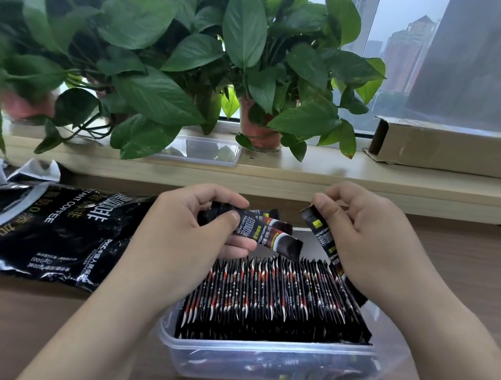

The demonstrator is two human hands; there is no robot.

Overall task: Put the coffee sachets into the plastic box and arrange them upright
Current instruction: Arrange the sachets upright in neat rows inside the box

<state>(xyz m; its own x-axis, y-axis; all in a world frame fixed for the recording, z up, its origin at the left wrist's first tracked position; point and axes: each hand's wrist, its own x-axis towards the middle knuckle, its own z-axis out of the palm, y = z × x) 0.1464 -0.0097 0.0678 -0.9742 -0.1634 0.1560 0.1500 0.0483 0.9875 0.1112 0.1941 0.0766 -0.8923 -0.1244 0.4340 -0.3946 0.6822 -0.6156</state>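
Plastic box (260, 365): almost filled, coffee sachets (266, 291) standing upright. Your left hand (181, 229) grips a small bunch (273, 233); your right hand (370, 242) pinches one sachet (323, 236), both unfiled.

My sachets (265, 294) are black with red and white streaks; the box (260, 365) is clear, the bag (48, 229) glossy black with white and gold lettering, the table (460, 264) brown woodgrain.

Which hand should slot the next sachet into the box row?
Right, probably. The right hand pinches a single sachet, near upright, its lower end at the right end of the row in the plastic box. The left hand holds a fanned bunch lying flat above the row.
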